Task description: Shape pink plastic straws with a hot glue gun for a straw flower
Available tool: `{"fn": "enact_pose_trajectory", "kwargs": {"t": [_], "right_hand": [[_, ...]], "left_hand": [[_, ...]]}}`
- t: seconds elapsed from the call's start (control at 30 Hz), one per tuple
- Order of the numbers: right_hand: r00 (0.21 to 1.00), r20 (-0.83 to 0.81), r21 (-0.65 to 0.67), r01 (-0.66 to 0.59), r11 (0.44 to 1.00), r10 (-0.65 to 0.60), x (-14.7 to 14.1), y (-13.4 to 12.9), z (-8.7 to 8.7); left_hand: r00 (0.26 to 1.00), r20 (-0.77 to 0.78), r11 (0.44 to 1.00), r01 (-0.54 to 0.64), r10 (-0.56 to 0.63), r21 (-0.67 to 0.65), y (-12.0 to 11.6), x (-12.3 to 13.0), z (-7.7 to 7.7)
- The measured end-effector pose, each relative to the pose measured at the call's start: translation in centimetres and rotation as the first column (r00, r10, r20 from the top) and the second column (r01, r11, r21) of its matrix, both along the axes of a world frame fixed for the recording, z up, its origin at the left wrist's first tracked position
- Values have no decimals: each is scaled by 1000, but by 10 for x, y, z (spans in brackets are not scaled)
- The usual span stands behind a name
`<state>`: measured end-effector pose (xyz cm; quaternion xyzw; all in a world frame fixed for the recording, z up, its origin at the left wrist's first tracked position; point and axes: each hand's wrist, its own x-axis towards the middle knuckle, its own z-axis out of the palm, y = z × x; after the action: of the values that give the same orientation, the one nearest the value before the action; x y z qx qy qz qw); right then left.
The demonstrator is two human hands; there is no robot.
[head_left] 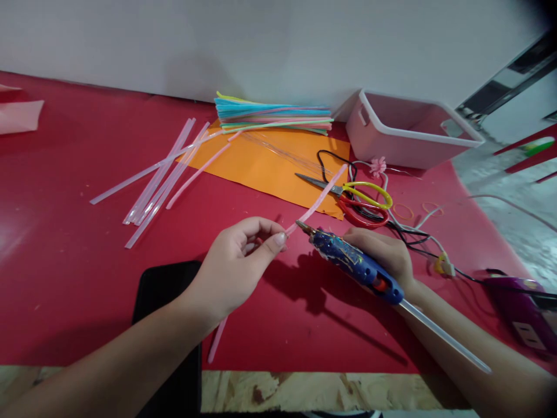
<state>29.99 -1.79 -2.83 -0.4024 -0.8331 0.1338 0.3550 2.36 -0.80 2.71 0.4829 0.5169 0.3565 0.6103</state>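
Note:
Between the thumb and fingers of my left hand (237, 264) is a pink pipe cleaner (321, 197), its far end pointing up and to the right. My right hand (387, 252) is wrapped round a blue glue gun (354, 264), with a clear glue stick (444, 335) jutting from its back. The gun's metal nozzle is at the pipe cleaner, close to my left fingertips; whether they touch, I cannot tell. Scissors (363, 200) with one yellow and one red handle lie just beyond, on an orange sheet (256, 165).
A bundle of coloured pipe cleaners (274, 116) lies at the back beside a pink bin (394, 136). Clear glue sticks (161, 174) are on the left. A black phone-like slab (169, 290) sits near the front edge. Cords run right toward a purple power strip (520, 313).

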Motion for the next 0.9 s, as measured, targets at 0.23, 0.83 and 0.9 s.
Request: {"fn": "enact_pose_trajectory", "kwargs": {"t": [0.23, 0.83, 0.9], "right_hand": [[1000, -20, -39, -1, 999, 0, -2, 0, 2], [999, -34, -40, -26, 999, 25, -5, -1, 3], [999, -33, -27, -33, 999, 32, -6, -1, 3]], "left_hand": [[1000, -4, 1000, -1, 1, -3, 0, 1, -2], [1000, 12, 1000, 0, 0, -16, 0, 0, -3], [1000, 18, 1000, 4, -4, -15, 0, 0, -4]]}}
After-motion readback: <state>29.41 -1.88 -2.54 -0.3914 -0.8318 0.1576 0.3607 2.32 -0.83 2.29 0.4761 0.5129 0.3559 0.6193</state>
